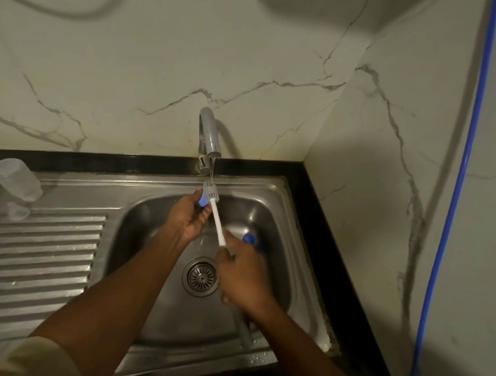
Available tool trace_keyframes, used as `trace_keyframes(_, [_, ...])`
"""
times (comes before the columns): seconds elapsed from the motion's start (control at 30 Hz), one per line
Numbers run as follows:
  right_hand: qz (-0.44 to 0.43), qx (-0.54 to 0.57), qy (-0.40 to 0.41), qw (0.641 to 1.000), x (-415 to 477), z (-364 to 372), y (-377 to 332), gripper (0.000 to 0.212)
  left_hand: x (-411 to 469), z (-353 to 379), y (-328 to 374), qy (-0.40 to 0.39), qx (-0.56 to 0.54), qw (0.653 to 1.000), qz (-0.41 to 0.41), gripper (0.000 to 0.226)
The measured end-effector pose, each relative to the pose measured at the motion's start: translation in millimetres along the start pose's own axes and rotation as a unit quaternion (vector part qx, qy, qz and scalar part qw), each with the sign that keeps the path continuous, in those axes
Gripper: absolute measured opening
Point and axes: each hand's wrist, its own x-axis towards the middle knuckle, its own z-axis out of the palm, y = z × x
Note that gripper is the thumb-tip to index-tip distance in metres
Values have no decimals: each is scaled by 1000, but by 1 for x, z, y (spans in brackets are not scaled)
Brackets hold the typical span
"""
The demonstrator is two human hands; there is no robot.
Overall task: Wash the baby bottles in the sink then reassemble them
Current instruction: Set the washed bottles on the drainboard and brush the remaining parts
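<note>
Gripping a blue bottle ring [201,199], the left hand [190,217] is held above the sink [270,186]; the bottle brush [218,224] is clenched by the right hand [242,272].

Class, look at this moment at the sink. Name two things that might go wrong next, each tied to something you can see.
1. The left hand holds the small blue ring in its fingertips under the running tap; wet, it may slip into the sink.
2. The right hand grips the brush far from its bristles, so scrubbing in the stream may flick water onto the counter.
</note>
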Motion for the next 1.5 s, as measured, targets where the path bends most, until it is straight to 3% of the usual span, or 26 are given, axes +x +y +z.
trace_keyframes(0.13, [10, 49, 30, 998, 21, -11, -13, 40, -1, -2, -10, -33, 33, 999, 6, 32])
trace_keyframes(0.27, [-2, -10, -23, 1000, 0, -4, 0, 45, 5, -2, 4, 6, -26, 1000, 16, 38])
trace_keyframes(0.43, [13, 27, 30, 999, 25, -15, -2, 39, -5, 4, -5, -27, 42, 999, 10, 17])
trace_keyframes(0.57, [-34, -59, 15, 998, 12, -3, 15, 43, -1, 7, 2, 16, 52, 997, 51, 12])
trace_keyframes(0.7, [-61, -81, 44, 994, 13, -13, 20, 46, 0, 4, -3, -10, 112, 991, 78, 14])
trace_keyframes(0.83, [-77, -114, 29, 990, 32, -18, 15, 45, -5, 12, -15, -49, 50, 997, 43, 21])
trace_keyframes(1.07, [-65, -87, -4, 994, 16, -11, 32, 44, 5, 5, -11, -10, 5, 998, 55, 31])
trace_keyframes(1.23, [-63, -71, -4, 995, 42, -19, 18, 44, -2, 2, -14, -34, 45, 997, 61, 33])
trace_keyframes(1.37, [-61, -85, -27, 994, 25, -13, 24, 48, 1, 6, -3, -11, 55, 994, 95, 30])
trace_keyframes(1.5, [-39, -54, 2, 998, 41, -24, 20, 43, -3, 8, -14, -42, 89, 993, 64, 26])
